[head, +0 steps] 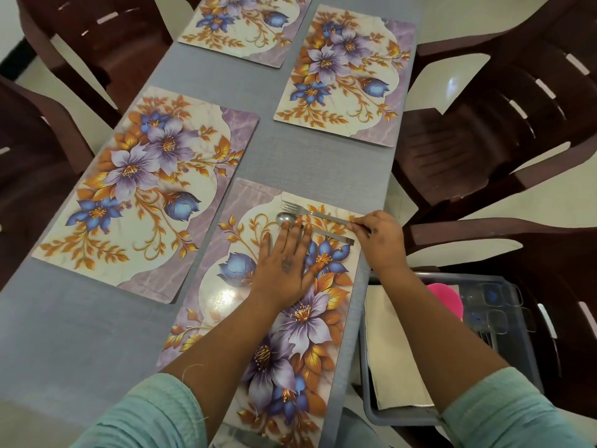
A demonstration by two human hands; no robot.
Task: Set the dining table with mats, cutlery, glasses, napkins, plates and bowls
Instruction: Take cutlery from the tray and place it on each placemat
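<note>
Several floral place mats lie on the grey table [80,334]. On the nearest mat [226,295] a steel fork [310,212] and a steel spoon [286,218] lie side by side near its far end. My left hand [286,263] lies flat on this mat with straight fingers, its fingertips touching the spoon. My right hand [379,240] pinches the end of the fork's handle at the mat's right edge. Another mat [145,195] lies to the left, and two more [345,72] [245,24] lie farther away.
A grey tub [371,412] sits on a chair at my right, holding folded beige napkins [394,350], clear glasses [494,305] and something pink [444,295]. Dark brown plastic chairs [504,130] stand around the table on both sides.
</note>
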